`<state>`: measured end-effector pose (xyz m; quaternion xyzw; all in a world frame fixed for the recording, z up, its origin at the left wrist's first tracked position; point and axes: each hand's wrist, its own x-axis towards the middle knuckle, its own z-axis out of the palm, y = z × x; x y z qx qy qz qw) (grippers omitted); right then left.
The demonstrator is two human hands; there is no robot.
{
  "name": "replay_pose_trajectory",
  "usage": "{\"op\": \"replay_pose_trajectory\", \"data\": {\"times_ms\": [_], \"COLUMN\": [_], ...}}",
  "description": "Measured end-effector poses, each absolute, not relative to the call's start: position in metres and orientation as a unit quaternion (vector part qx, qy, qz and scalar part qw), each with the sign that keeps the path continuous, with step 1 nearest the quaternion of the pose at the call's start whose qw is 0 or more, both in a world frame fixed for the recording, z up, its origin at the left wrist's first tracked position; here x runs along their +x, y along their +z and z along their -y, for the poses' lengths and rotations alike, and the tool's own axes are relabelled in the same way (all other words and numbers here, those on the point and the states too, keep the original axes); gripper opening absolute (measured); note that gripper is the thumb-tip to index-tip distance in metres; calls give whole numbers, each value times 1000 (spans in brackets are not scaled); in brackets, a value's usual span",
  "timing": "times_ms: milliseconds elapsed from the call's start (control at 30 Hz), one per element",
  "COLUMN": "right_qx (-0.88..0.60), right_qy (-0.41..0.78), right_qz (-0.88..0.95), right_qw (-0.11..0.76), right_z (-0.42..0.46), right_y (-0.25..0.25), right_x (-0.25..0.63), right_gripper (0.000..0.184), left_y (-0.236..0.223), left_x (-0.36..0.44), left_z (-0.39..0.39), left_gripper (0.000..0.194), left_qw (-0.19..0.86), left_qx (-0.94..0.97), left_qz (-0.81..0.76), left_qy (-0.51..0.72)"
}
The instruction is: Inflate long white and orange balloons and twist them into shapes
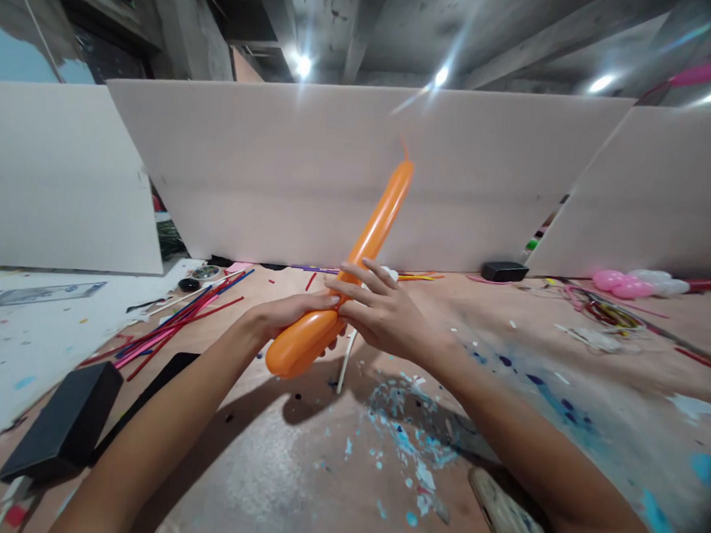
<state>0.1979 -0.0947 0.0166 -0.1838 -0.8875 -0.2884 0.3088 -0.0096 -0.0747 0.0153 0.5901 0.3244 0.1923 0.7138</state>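
A long orange modelling balloon (380,215) slants across the middle of the head view, its thin uninflated tail pointing up. Its near end is a fat rounded section, and a pinched spot shows between the hands. My left hand (295,307) is closed on the balloon at that pinch, with its fingers partly hidden beneath. My right hand (382,309) wraps its fingers over the balloon just above the left thumb. Behind the right hand a white stick (347,359) slants down toward the table; whether it touches the hand is unclear.
Uninflated balloons (162,326) in several colours lie at left, near a black box (68,417) with a cable. White panels (265,171) stand behind the paint-stained table (244,470). A small black box (504,271) and pink balloons (622,283) sit at back right.
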Motion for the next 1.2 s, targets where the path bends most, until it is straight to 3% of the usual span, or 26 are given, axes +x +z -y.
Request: {"op": "replay_pose_trajectory", "data": {"times_ms": [167,333,467,600,767,900,967,1033,1133,1200], "right_qx": [-213,-229,-269,-361,-379,-366,-332,-268,-148,-83], "right_qy": [-217,-145,-144,-130,-14,-14,-100,-191,-251,-249], "right_qz": [933,946,941,917,881,796,739,683,712,747], "right_qw": [191,178,144,112,283,482,578,652,639,610], "right_z": [116,131,135,134,127,122,125,133,148,152], "right_y": [30,35,34,34,38,41,40,41,41,39], "right_x": [197,195,189,186,190,199,205,208,202,193], "right_gripper": [20,20,15,10,10,9,2,13,21,19], "left_y": [15,19,29,38,36,29,28,28,24,17], "left_x": [-20,-21,-17,-10,2,6,9,15,26,37], "left_z": [76,73,78,103,123,118,121,130,142,145], "left_gripper": [50,60,42,37,38,42,35,31,34,35], "left_qw": [689,639,409,142,-217,-377,-350,-224,30,147], "left_qx": [650,731,869,904,864,765,737,760,820,821], "left_qz": [-307,-238,-278,-396,-391,-254,-159,-108,-91,-66], "left_qy": [93,39,31,79,232,456,556,600,564,547]}}
